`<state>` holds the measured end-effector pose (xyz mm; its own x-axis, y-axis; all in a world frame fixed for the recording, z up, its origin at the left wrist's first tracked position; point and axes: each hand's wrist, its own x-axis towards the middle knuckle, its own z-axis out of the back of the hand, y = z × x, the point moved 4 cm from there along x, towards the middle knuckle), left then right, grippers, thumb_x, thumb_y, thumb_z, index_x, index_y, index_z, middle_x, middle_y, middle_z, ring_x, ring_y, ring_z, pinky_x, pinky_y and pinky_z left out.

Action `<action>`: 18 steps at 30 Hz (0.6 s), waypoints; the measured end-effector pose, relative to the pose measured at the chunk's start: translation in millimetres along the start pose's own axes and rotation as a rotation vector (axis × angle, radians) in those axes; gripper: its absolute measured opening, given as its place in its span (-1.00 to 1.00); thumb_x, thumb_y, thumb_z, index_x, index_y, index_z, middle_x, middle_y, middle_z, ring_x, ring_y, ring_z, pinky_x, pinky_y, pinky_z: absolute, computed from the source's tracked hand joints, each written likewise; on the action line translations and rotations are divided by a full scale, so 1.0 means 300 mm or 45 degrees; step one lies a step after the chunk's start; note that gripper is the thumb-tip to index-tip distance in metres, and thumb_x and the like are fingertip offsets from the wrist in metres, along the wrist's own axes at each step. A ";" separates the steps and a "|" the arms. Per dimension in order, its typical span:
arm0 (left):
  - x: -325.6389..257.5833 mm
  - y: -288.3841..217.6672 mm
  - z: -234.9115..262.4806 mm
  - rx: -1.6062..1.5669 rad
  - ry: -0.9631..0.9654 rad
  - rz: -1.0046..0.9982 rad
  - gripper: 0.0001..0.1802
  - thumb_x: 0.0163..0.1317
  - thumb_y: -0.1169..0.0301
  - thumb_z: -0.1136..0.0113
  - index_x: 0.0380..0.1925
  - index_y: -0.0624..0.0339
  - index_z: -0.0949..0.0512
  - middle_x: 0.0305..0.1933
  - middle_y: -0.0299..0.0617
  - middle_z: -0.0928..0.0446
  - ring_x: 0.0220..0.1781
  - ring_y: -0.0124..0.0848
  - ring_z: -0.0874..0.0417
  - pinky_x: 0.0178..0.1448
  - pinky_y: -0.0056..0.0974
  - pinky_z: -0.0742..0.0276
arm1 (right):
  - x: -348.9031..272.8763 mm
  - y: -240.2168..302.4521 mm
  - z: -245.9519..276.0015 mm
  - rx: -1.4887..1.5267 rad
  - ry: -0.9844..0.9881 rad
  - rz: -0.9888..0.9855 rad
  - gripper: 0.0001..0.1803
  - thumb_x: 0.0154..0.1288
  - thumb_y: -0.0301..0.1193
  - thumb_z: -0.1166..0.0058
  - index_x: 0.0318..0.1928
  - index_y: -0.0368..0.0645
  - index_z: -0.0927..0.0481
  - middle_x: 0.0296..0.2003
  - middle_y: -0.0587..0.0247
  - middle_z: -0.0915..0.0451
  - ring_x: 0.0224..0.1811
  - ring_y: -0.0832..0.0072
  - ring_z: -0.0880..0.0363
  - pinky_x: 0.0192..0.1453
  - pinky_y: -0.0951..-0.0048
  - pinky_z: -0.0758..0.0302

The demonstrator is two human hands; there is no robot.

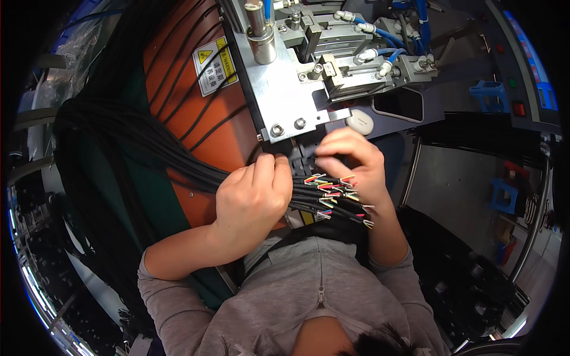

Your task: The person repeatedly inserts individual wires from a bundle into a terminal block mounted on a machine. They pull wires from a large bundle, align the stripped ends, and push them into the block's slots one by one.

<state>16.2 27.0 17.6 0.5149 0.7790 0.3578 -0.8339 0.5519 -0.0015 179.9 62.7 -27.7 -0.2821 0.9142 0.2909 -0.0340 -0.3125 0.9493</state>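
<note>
Cables (pixel 184 161) run beneath the left hand (pixel 254 185), bent near the machine (pixel 285 98); wire ends (pixel 332 194) lie beside the right hand (pixel 355 159), curled and blurred. I cannot tell either grip. Probably positioning a cable; next calls for alignment.

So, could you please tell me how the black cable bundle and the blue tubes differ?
The black cable bundle gathers many strands, while the blue tubes are far fewer. The bundle's right-hand ends split into multicoloured wires, whereas several tubes enter white fittings. Both are long and curving.
</note>
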 end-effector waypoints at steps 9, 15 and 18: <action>0.034 0.031 0.051 -0.480 -0.229 -0.114 -0.76 -0.06 0.44 -0.20 -0.31 0.19 -0.64 -0.44 -0.34 -0.50 -0.54 -0.51 -0.49 -0.49 -0.41 -0.29 | 0.010 0.064 -0.005 0.192 0.142 0.307 -0.80 -0.01 -0.51 -0.32 -0.31 -0.26 -0.68 -0.38 0.20 -0.62 -0.30 0.35 -0.57 -0.15 0.37 -0.46; 0.049 0.042 0.079 -0.470 -0.348 -0.164 -0.69 -0.06 0.42 -0.24 -0.23 0.20 -0.65 -0.30 -0.21 -0.60 -0.45 -0.47 -0.57 -0.41 -0.42 -0.43 | -0.007 0.082 0.019 0.475 -0.126 0.219 -0.80 -0.01 -0.67 -0.24 -0.29 -0.32 -0.60 -0.35 0.09 -0.60 -0.27 0.36 -0.55 -0.13 0.40 -0.46; 0.028 0.044 0.107 -0.505 -0.471 -0.163 -0.67 -0.03 0.45 -0.25 -0.18 0.21 -0.64 -0.27 -0.16 -0.61 -0.43 -0.47 -0.58 -0.39 -0.45 -0.47 | -0.017 0.056 -0.002 0.627 -0.184 0.046 -0.84 0.07 -0.67 -0.16 -0.27 -0.34 -0.60 -0.32 0.09 -0.58 -0.21 0.39 -0.54 -0.09 0.42 -0.46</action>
<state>3.2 31.1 50.4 0.4433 0.5814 0.6823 -0.5938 0.7607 -0.2624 180.0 52.7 -13.4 -0.1380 0.9422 0.3053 0.4385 -0.2183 0.8718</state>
